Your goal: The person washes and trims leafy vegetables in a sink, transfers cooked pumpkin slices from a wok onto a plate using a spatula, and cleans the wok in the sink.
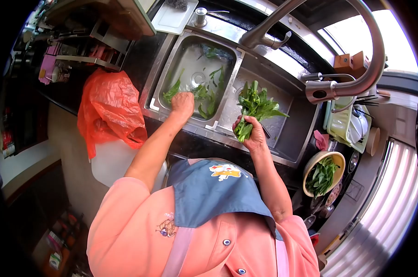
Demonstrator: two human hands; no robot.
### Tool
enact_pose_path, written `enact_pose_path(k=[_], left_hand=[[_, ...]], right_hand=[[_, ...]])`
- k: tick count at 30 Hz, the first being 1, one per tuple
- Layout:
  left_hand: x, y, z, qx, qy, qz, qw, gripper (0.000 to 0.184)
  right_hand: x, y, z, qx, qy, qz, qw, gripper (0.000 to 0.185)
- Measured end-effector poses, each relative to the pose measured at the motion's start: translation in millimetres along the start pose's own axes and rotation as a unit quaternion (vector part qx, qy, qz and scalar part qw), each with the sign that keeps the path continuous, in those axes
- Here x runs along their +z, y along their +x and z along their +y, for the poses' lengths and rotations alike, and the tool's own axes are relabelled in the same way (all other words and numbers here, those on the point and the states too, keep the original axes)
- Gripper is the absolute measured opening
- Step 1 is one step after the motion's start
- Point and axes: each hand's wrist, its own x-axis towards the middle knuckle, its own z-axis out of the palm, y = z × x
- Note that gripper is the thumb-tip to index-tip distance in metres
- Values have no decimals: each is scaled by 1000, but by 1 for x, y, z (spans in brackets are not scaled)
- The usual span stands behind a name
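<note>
In the left sink basin, loose leafy greens float in shallow water above the round drain. My left hand reaches down into this basin with its fingers curled in around some of the greens; leaves show on both sides of it, and the fingertips are hidden. A thick bunch of leafy greens is gripped by the stems in my right hand. It is held over the front of the right sink basin, leaves pointing up and away from me.
A tall curved faucet arches over the right side. Further right are a bowl with more greens and a dish rack. A red plastic bag sits left of the sink, and a soap dispenser behind it.
</note>
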Motion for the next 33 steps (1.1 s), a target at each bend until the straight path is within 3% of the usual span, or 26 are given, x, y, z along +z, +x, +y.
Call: enact_pose_path(k=[4,7,9,12,16,19,21,23,26,29,31,33], left_hand=[[-22,-19,13,13,-228,-3,974,32],[-60,-48,39,-36,-391,-26,919,35],[-64,-64,56,-21,-374,-3,927,32],[-57,-78,57,87,-291,99,948,29],[-81,-77,48,158,-391,-36,906,32],[-99,-54,36,30,-483,-115,867,35],[-108,-31,26,-44,-422,50,904,32],[-67,2,-1,-7,-168,248,954,30],[-37,22,-22,-44,-123,49,990,28],[-31,35,-33,-36,-226,-88,969,30],[-42,38,-44,-63,-355,-20,932,33],[-91,26,-42,-42,-361,60,930,28]], right_hand=[[17,14,14,5,-77,34,996,21],[53,17,29,28,-131,35,990,21],[57,33,40,32,-144,48,988,17],[62,39,42,34,-124,60,990,17],[51,42,34,36,-124,53,990,19],[56,32,20,36,-141,37,989,24],[63,20,9,31,-137,50,989,26],[46,22,-3,26,-112,50,992,28],[38,12,-16,7,-68,34,997,28],[28,3,-18,-8,-3,28,1000,30],[24,-5,-20,5,46,-5,999,29],[19,-8,-20,9,61,1,998,25]])
